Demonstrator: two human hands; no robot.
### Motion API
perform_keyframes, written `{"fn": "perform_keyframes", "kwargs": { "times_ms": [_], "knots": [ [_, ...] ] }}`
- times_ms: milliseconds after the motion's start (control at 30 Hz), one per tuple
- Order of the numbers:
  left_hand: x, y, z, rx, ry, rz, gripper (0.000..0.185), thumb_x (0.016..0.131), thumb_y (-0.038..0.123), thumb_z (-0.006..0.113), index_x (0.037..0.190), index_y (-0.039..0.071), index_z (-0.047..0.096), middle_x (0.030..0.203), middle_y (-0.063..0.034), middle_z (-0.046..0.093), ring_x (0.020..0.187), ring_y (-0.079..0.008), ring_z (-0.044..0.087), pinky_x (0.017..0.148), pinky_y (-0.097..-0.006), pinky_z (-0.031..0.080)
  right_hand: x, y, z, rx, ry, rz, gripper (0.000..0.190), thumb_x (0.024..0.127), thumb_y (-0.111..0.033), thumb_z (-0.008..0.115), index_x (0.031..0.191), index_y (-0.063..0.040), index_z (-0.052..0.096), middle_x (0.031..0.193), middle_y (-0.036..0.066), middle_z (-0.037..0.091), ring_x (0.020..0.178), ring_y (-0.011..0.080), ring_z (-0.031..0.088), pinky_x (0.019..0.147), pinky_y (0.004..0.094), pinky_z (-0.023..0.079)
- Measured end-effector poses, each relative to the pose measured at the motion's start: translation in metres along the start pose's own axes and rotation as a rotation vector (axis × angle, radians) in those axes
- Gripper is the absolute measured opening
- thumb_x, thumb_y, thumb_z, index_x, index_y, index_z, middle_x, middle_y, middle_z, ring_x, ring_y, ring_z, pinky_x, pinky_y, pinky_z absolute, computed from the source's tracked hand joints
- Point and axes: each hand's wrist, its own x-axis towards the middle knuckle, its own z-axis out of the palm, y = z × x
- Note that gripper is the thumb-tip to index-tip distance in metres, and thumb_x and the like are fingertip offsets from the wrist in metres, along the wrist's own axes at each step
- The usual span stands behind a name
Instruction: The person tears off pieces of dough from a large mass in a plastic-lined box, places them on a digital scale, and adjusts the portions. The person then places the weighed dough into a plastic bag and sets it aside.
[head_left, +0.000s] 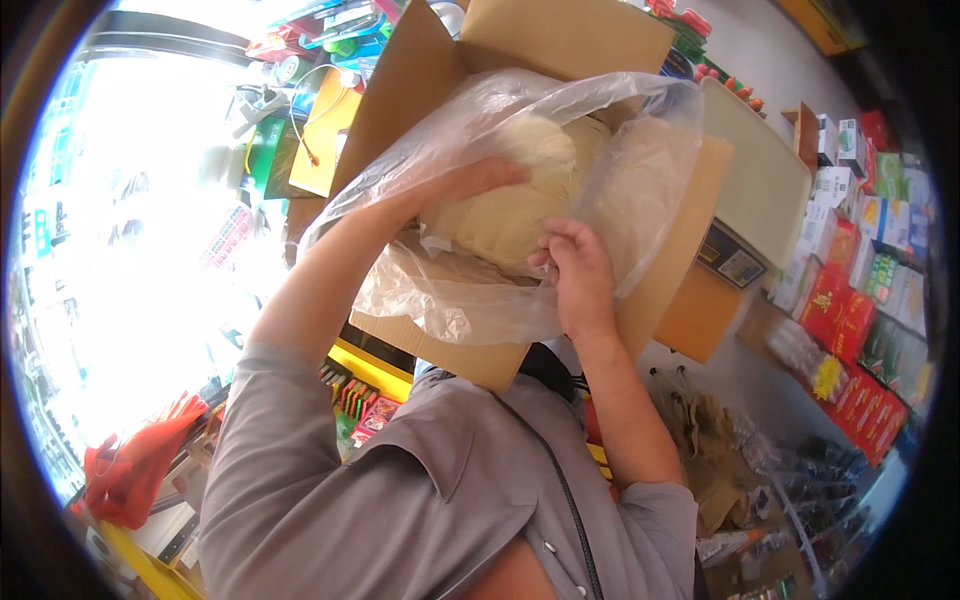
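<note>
An open cardboard box (562, 37) stands before me, lined with a clear plastic bag (645, 202) whose mouth is spread wide. Inside lies a pale yellowish mass (495, 217); its exact material I cannot tell. My left hand (484, 176) reaches into the bag and lies against the upper left part of the mass, blurred, its fingertips partly hidden. Near the lower right of the mass is my right hand (574, 262), fingers curled together at the bag's inner edge; whether plastic is pinched between them is not clear.
Boxed goods (836, 300) are stacked on the right, beside a beige tray-like panel (757, 172). A red plastic bag (139, 465) lies at lower left. Behind the box on the left are a yellow box (322, 142) and a white cable. Bright glare covers the far left.
</note>
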Motion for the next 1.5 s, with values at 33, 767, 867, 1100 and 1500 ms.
{"fn": "perform_keyframes", "kwargs": {
  "times_ms": [33, 767, 867, 1100, 1500],
  "knots": [
    [-0.010, 0.001, -0.001, -0.102, -0.030, -0.011, 0.053, 0.088, 0.029, 0.077, 0.133, 0.007, 0.060, 0.114, -0.0104, 0.069, 0.106, -0.0211, 0.064, 0.095, -0.0361, 0.051, 0.002, 0.002, -0.001, 0.008, 0.017, 0.007, 0.025, 0.101, -0.011, 0.052, 0.123, -0.001, 0.057, 0.100, 0.004, 0.062, 0.081, 0.0123, 0.061, 0.074, 0.0268, 0.048],
    [-0.021, -0.069, 0.137, 0.231, -0.276, -0.031, 0.027, 0.077, 0.025, 0.073, 0.089, 0.001, 0.068, 0.094, -0.0249, 0.070, 0.088, -0.0414, 0.069, 0.073, -0.0469, 0.054, -0.009, 0.014, 0.014, -0.012, -0.049, -0.063, 0.021, 0.102, -0.009, 0.054, 0.122, -0.005, 0.053, 0.102, 0.004, 0.059, 0.084, 0.0123, 0.060, 0.077, 0.0272, 0.051],
    [-0.018, -0.081, 0.141, 0.175, -0.358, 0.020, 0.026, 0.077, 0.026, 0.071, 0.086, 0.001, 0.068, 0.092, -0.0240, 0.070, 0.087, -0.0417, 0.069, 0.073, -0.0471, 0.054, -0.007, 0.019, 0.008, -0.028, -0.063, -0.079, 0.020, 0.102, -0.008, 0.055, 0.121, -0.004, 0.054, 0.103, 0.004, 0.059, 0.085, 0.0128, 0.061, 0.078, 0.0281, 0.052],
    [-0.009, -0.052, 0.080, 0.444, -0.440, -0.007, 0.021, 0.087, 0.022, 0.063, 0.092, 0.003, 0.069, 0.085, -0.0217, 0.071, 0.082, -0.0393, 0.070, 0.072, -0.0477, 0.054, -0.014, 0.019, 0.003, -0.105, -0.060, -0.078, 0.018, 0.100, -0.006, 0.055, 0.116, 0.002, 0.057, 0.095, 0.004, 0.060, 0.080, 0.0116, 0.062, 0.074, 0.0275, 0.055],
    [0.042, -0.116, 0.044, 0.728, -0.171, -0.109, 0.062, 0.089, 0.006, 0.056, 0.148, -0.001, 0.039, 0.150, -0.0240, 0.043, 0.129, -0.0424, 0.052, 0.106, -0.0499, 0.045, -0.025, 0.011, -0.003, -0.075, -0.059, -0.019, 0.014, 0.098, -0.005, 0.056, 0.111, -0.002, 0.060, 0.093, 0.002, 0.061, 0.077, 0.0121, 0.061, 0.073, 0.0267, 0.050]
  ]
}}
